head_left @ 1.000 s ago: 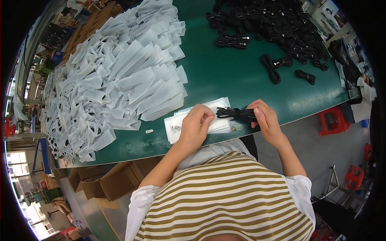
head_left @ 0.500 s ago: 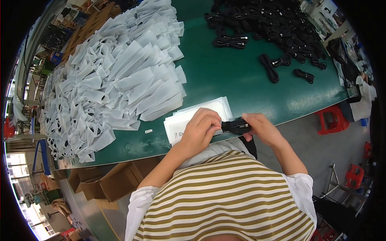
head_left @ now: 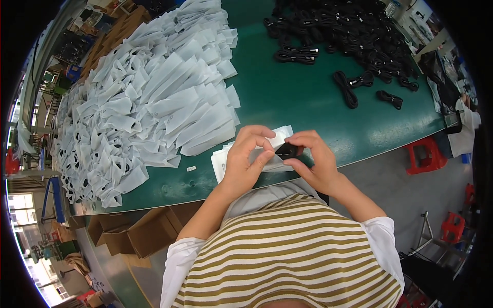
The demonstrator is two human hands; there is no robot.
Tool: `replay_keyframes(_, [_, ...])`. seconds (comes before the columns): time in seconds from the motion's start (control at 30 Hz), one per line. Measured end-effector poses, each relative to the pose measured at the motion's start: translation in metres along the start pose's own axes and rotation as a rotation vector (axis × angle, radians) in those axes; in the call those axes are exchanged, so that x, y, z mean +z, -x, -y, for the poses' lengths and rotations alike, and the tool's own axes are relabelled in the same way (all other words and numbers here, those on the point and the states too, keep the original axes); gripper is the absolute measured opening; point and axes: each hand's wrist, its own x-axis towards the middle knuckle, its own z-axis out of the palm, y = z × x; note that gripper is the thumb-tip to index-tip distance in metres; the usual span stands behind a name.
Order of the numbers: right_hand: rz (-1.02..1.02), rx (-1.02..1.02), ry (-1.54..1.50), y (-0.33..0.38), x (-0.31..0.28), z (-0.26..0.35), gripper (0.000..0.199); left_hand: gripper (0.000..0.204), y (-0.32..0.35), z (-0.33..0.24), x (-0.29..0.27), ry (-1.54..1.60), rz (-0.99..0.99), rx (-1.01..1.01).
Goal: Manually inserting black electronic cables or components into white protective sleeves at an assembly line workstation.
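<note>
The right hand (head_left: pixel 313 164) has its fingers closed in a tight grip on a small black bundle of cable (head_left: pixel 287 151). The left hand (head_left: pixel 245 163) is closed too, pinching the mouth of a thin white bag (head_left: pixel 272 163) right beside the bundle. The two hands touch at the fingertips. The bundle sits at the mouth of the bag, and it looks like it is being pushed in. I cannot tell how far in it is, because the fingers hide part of it.

To do this bit well, I think the left hand should hold the bag mouth wide and still, while the right hand slides the bundle in straight, so the loops do not catch on the edge or spring loose.

Under the bag lies a small stack of flat white bags (head_left: pixel 222 160) on the green desk (head_left: pixel 287 97), near the desk's front edge. To the left of the bag, and farther back, is a very big heap of filled white bags (head_left: pixel 144 97). To the right of the bag, at the far side of the desk, is a pile of black cable bundles (head_left: pixel 349 31), with a few loose ones (head_left: pixel 354 87) nearer. Below the desk edge, left of the bag, are brown cardboard boxes (head_left: pixel 149 231). A red stool (head_left: pixel 423 154) stands on the floor to the right.
</note>
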Motion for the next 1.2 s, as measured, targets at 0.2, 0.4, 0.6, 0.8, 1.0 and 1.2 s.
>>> replay_keyframes(0.2, [-0.174,-0.079,0.026,-0.030,0.017,0.001,0.032,0.010,-0.012,-0.013,-0.005,0.426,-0.034,-0.089])
replay_keyframes(0.4, [-0.160,-0.061,-0.103,-0.038,0.025,0.001,0.028,0.011,-0.024,-0.016,-0.017,0.539,-0.109,-0.084])
replay_keyframes(0.6, [-0.419,0.122,0.757,-0.052,-0.061,-0.072,0.026,0.011,-0.067,-0.023,-0.111,0.155,-0.640,0.077])
replay_keyframes(0.8, [-0.278,0.326,1.160,-0.033,-0.092,-0.130,0.029,0.013,-0.160,0.005,-0.196,-0.837,-0.769,0.414])
replay_keyframes(1.0, [-0.368,0.276,0.929,-0.025,-0.092,-0.144,0.029,0.022,-0.151,0.038,-0.144,-0.840,-0.516,0.458])
replay_keyframes(1.2, [-0.431,0.698,-0.061,-0.009,-0.076,-0.097,0.029,0.022,-0.031,0.000,-0.013,-0.406,0.094,0.079])
